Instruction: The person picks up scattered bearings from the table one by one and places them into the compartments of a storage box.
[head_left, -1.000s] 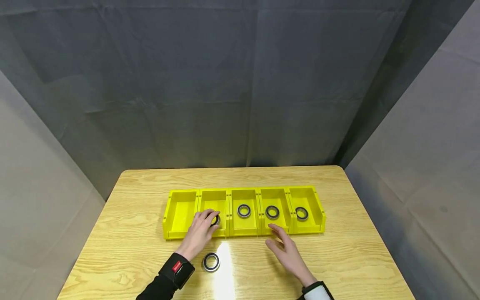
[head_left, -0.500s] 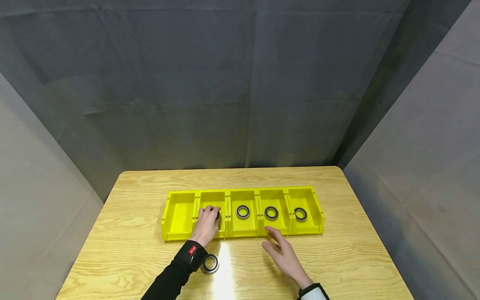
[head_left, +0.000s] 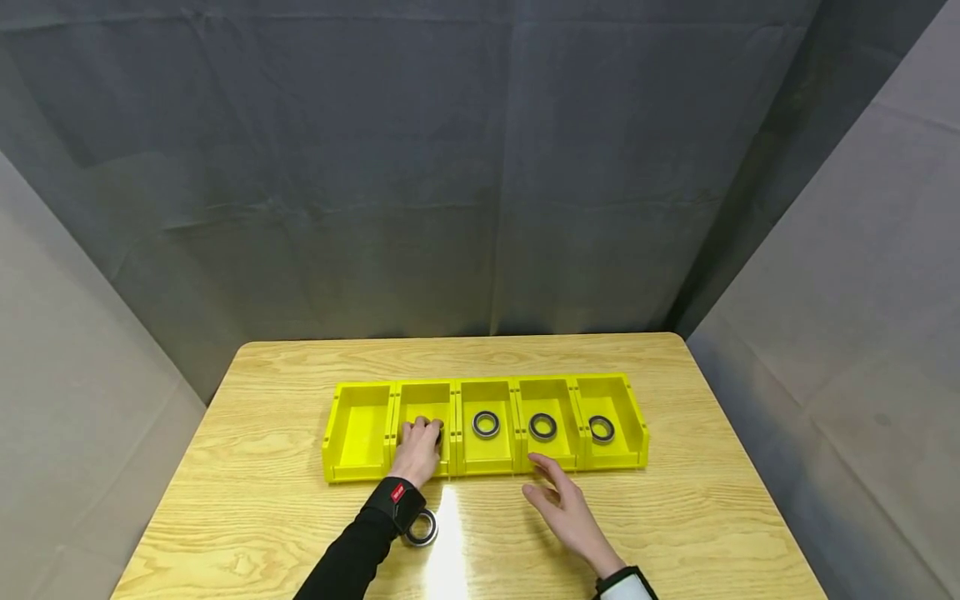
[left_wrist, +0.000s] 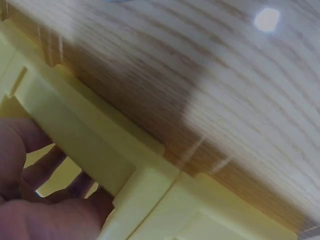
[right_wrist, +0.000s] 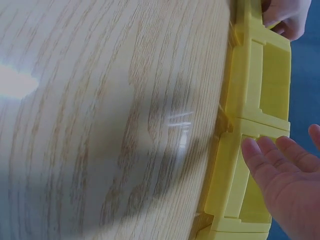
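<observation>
My left hand (head_left: 417, 454) reaches into the second compartment from the left of a yellow bin row (head_left: 487, 467). Its curled fingers grip a ball bearing (head_left: 439, 436), mostly hidden behind them, with a dark sliver showing at the right. In the left wrist view the fingers (left_wrist: 45, 167) bend down past the bin's front lip. My right hand (head_left: 567, 511) hovers, fingers relaxed and holding nothing, just in front of the fourth compartment. Another ball bearing (head_left: 431, 537) lies on the table, partly covered by the left wristband.
One bearing lies in each of the three right compartments: a middle bearing (head_left: 486, 424), a fourth-bin bearing (head_left: 542, 427) and a far-right bearing (head_left: 602, 429). The wooden table (head_left: 247, 500) meets grey cloth (head_left: 480, 208) at the back and sides.
My left hand has moved right and deeper into the second compartment with the bearing, its wristband now overlapping the bearing on the table. The right hand has barely moved.
</observation>
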